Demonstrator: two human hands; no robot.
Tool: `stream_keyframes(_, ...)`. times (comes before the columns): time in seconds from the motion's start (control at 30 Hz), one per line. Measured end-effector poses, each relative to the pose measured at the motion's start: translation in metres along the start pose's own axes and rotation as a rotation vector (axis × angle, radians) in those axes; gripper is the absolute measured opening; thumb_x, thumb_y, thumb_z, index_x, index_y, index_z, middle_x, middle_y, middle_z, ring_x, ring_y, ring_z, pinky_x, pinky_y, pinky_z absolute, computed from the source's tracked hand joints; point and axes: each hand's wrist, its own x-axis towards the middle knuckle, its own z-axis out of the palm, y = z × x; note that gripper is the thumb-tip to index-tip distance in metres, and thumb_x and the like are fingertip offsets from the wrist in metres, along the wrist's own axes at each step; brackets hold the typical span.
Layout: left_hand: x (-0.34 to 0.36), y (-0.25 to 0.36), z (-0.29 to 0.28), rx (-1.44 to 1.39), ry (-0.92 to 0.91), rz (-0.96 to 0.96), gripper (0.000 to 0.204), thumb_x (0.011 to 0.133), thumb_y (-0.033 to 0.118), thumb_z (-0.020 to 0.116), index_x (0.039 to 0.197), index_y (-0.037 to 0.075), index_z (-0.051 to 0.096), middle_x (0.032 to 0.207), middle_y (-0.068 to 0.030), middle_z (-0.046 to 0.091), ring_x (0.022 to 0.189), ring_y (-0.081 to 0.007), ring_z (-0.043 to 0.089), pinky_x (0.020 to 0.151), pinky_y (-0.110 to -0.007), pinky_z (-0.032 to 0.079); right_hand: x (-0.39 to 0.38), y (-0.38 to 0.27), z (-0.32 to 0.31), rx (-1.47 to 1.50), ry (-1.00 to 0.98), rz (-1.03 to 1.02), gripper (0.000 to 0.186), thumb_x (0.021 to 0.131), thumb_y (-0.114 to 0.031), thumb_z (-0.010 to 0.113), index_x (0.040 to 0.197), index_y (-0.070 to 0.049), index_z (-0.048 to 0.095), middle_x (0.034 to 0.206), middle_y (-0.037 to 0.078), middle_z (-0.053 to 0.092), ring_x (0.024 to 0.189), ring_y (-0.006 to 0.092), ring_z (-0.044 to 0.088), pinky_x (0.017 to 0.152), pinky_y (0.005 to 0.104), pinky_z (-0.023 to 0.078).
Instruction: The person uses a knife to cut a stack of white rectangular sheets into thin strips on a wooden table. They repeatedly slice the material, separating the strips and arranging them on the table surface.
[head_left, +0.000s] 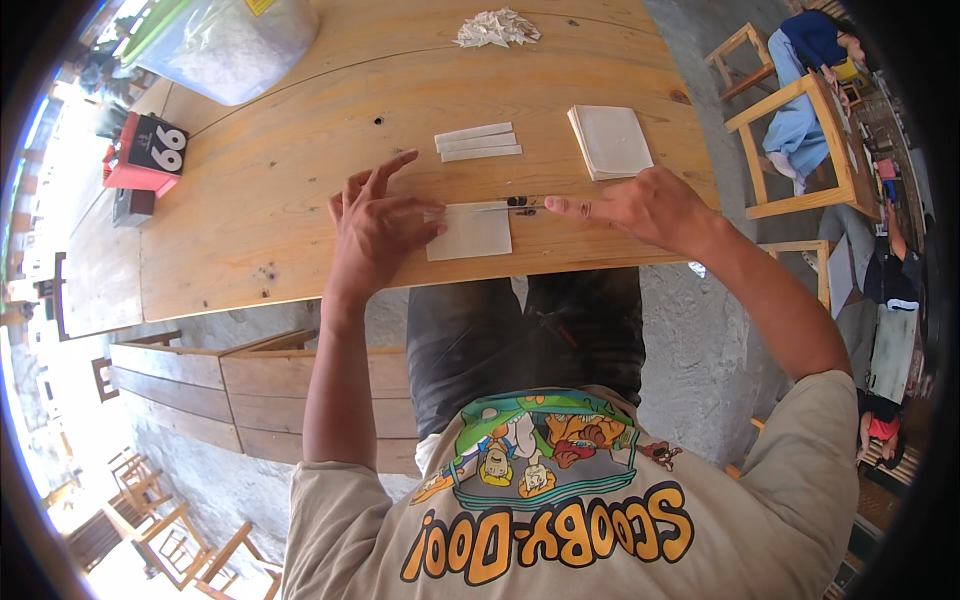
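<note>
Paper sheet (468, 238) lies near the worktop's (250, 235) front edge, long axis parallel to it; left hand (378, 222) at its left end, thumb and forefinger slightly apart, probably steadying it; thin stick (489, 209) runs left-right by the far side; right hand's (655, 212) forefinger points left along it, grip can't tell.

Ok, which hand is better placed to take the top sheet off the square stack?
Probably the right hand: it is just beside the near edge of the stack of pale sheets. The left hand is farther away, at the left side of the single sheet.
</note>
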Motion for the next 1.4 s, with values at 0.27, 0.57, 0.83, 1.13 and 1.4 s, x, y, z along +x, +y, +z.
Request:
stream_keyframes(0.27,0.0,-0.001,0.001,0.027,-0.012,0.006,0.028,0.086,0.037,0.104,0.112,0.031,0.097,0.177,0.0029,0.066,0.153,-0.0334,0.056,0.13,-0.054,0.034,0.016,-0.006,-0.035,-0.125,-0.25,-0.004,0.089,0.116,-0.009,0.063,0.187,-0.056,0.035,0.079,0.009,0.071,0.069,0.0288,0.077,0.072,0.0458,0.071)
stream_keyframes(0.57,-0.001,-0.005,0.005,0.032,0.008,0.015,0.029,0.087,0.036,0.104,0.115,0.033,0.097,0.176,0.004,0.066,0.152,-0.0326,0.056,0.132,-0.053,0.033,0.014,0.0,-0.028,-0.047,-0.216,0.028,0.076,0.124,-0.021,0.056,0.185,-0.062,0.034,0.098,0.016,0.08,0.084,0.036,0.084,0.081,0.0505,0.073)
stream_keyframes(0.83,-0.007,0.002,0.006,0.022,0.051,0.154,0.029,0.094,0.026,0.099,0.122,0.024,0.093,0.159,-0.001,0.076,0.148,-0.0337,0.064,0.128,-0.052,0.043,-0.023,-0.011,0.029,0.497,0.249,0.257,0.078,0.124,-0.021,0.065,0.189,-0.05,0.034,0.106,0.012,0.082,0.075,0.0267,0.073,0.077,0.0445,0.068)
stream_keyframes(1.13,-0.02,0.06,0.036,-0.035,0.015,0.211,0.041,0.1,0.018,0.091,0.138,0.005,0.083,0.145,-0.014,0.078,0.136,-0.0415,0.071,0.118,-0.054,0.059,-0.029,-0.042,0.034,1.728,0.647,0.675,0.073,0.13,-0.031,0.06,0.195,-0.03,0.027,0.081,-0.009,0.038,0.066,0.0036,0.041,0.055,0.0239,0.039)
stream_keyframes(1.4,-0.017,0.074,0.043,0.078,-0.022,0.143,0.054,0.102,0.024,0.088,0.152,0.005,0.078,0.158,-0.0135,0.071,0.149,-0.0419,0.064,0.127,-0.056,0.052,-0.032,-0.043,0.036,1.683,0.757,0.743,0.073,0.13,-0.028,0.06,0.195,-0.028,0.027,0.086,-0.008,0.042,0.067,0.004,0.044,0.055,0.0248,0.043)
